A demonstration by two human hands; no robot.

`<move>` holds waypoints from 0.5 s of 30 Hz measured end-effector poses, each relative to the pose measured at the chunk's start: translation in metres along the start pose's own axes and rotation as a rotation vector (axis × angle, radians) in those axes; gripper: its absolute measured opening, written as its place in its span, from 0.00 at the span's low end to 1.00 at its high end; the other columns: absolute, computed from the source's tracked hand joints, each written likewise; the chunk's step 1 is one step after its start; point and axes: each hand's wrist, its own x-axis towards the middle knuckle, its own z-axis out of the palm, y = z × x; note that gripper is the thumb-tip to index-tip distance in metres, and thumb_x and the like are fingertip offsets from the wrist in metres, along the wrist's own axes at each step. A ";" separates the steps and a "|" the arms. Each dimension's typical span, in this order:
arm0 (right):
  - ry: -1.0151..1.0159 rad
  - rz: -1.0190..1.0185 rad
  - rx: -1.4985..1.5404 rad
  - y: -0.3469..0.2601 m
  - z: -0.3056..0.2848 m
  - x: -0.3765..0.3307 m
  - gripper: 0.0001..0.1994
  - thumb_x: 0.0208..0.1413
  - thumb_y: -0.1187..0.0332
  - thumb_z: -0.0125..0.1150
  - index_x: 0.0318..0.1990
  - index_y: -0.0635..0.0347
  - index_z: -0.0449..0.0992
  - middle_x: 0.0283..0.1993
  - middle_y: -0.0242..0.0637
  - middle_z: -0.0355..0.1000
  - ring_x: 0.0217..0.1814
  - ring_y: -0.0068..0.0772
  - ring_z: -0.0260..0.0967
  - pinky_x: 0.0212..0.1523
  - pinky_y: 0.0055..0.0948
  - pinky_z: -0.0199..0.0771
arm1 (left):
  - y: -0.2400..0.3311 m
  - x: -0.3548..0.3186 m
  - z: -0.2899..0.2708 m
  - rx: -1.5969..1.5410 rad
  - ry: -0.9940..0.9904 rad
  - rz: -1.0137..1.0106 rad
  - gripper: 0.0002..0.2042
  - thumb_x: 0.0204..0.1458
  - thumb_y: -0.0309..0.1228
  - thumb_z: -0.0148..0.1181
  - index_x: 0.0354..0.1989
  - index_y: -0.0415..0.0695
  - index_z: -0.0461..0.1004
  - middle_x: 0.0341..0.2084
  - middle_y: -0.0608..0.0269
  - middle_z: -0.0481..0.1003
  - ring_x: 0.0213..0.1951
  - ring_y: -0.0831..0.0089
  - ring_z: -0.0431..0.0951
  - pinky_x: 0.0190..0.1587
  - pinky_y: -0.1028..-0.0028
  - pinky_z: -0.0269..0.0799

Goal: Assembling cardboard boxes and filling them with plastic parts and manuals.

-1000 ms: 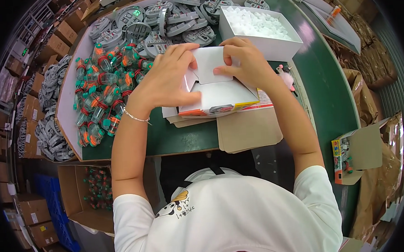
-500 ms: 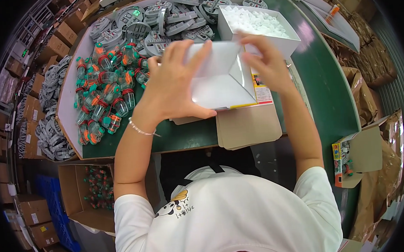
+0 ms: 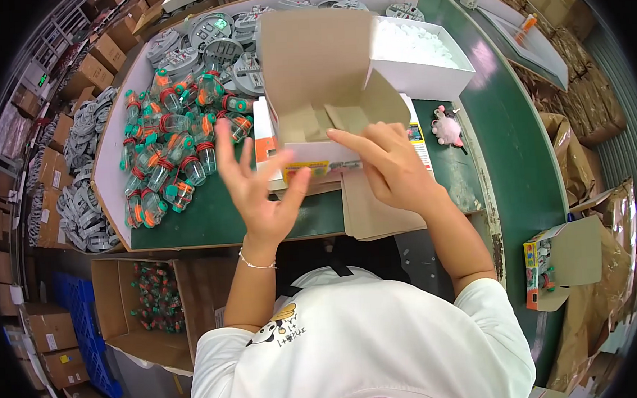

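Fingers (image 3: 226, 147) of the left hand (image 3: 258, 208) were spread wide, some reaching upward while the index and thumb slanted right, toward the near left corner of an open carton (image 3: 314, 116). Nothing showed in that hand's grasp; blur hid whether it touched the printed front wall. The right hand (image 3: 401, 167) was at the carton's near right corner, index finger stretched leftward and its tip at the brown inside just past the front edge, the other fingers curled; whether the tip pressed the cardboard, I could not tell. Both forearms angled inward from below. The carton stood over flattened cartons (image 3: 380, 204) on the green table (image 3: 216, 229), its far flap raised. Clear capsules (image 3: 174, 124) with green ends lay to the left, a pink plush toy (image 3: 446, 129) to the right.
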 end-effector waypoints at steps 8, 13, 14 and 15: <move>0.134 -0.108 -0.273 0.002 0.024 -0.003 0.26 0.47 0.74 0.64 0.58 0.60 0.74 0.37 0.37 0.70 0.43 0.43 0.67 0.52 0.46 0.68 | 0.003 -0.025 -0.001 0.451 -0.432 -0.131 0.19 0.48 0.35 0.73 0.50 0.52 0.80 0.72 0.29 0.44 0.73 0.31 0.45 0.68 0.48 0.56; -0.161 0.044 -0.507 0.005 0.022 -0.019 0.17 0.46 0.73 0.63 0.46 0.62 0.75 0.38 0.40 0.72 0.43 0.42 0.72 0.48 0.39 0.74 | 0.000 -0.037 0.008 0.412 -0.443 -0.226 0.12 0.52 0.35 0.70 0.43 0.47 0.81 0.71 0.30 0.49 0.72 0.30 0.47 0.67 0.49 0.56; -0.289 0.079 -0.525 0.006 0.023 -0.020 0.13 0.46 0.74 0.62 0.42 0.62 0.75 0.38 0.40 0.73 0.42 0.42 0.73 0.46 0.36 0.75 | 0.001 -0.039 0.008 0.410 -0.445 -0.230 0.12 0.52 0.35 0.70 0.43 0.47 0.81 0.71 0.30 0.49 0.72 0.30 0.47 0.67 0.49 0.56; -0.417 0.114 -0.544 0.008 0.024 -0.020 0.10 0.46 0.75 0.61 0.39 0.62 0.75 0.37 0.41 0.74 0.41 0.42 0.75 0.44 0.34 0.76 | 0.001 -0.040 0.008 0.428 -0.451 -0.213 0.10 0.52 0.35 0.69 0.40 0.46 0.81 0.71 0.30 0.50 0.72 0.31 0.49 0.67 0.49 0.56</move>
